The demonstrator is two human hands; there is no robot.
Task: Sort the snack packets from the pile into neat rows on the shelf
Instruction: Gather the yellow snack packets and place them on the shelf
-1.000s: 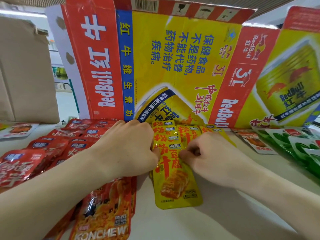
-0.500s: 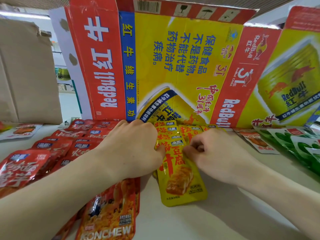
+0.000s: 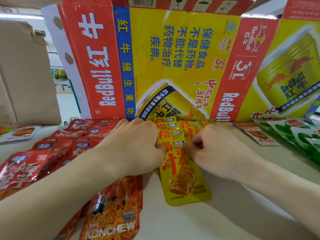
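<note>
Head view, looking down along two bare forearms onto a white shelf [image 3: 173,226]. At far left stands a brown box [image 3: 26,75], with a pale packet [image 3: 22,133] lying flat in front of it. Next come red packets [image 3: 60,146], overlapping in rows that run toward the back. Nearest the camera, a red and orange KONCHEW packet [image 3: 112,213] lies partly under the left forearm.

The left hand [image 3: 131,146] sits knuckles up at the inner edge of the red rows. Its fingers curl down out of sight, and its thumb tip touches the left edge of the front yellow packet [image 3: 183,181]. Whether this hand grips anything cannot be told.

That packet lies flat mid-shelf, the nearest of a row of yellow packets [image 3: 173,126]. They overlap like shingles back to a flattened Red Bull carton [image 3: 173,58] that stands as a wall behind. A second yellow row [image 3: 199,127] lies just beside it on the right.

The right hand [image 3: 218,153] has curled fingers, and its thumb and fingertips pinch the front yellow packet near its upper right edge. Further right lie an orange-picture packet [image 3: 259,135] and then green packets [image 3: 303,137].
</note>
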